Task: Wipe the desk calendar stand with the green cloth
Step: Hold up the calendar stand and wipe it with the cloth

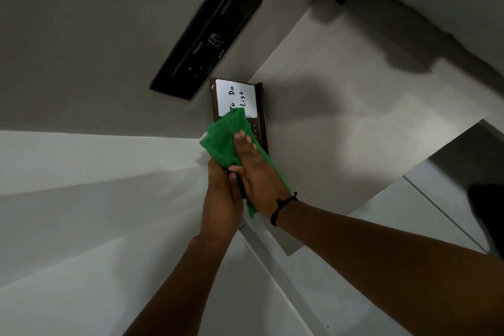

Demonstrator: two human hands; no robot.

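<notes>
You are mid-wipe: your right hand (252, 169) lies flat, palm down, pressing the green cloth (223, 136) against the face of the desk calendar stand (260, 117), fingers extended rather than curled, so its grip is a wide, open press on the cloth. Your left hand (222, 191) closes around the near end of the stand, its thumb curled over the dark edge to steady it. The stand sits on the pale desk (354, 123), just beside the wall, with a dark panel (207, 30) mounted on the wall beyond it. Its long axis runs away from you, and the far end, carrying the white "To Do List" card (237, 95), points away from you. The cloth covers the near and middle face; the card end looks unwiped. Next move, as judged: slide the cloth along the long axis toward the card, keeping the left hand's hold firm.
</notes>
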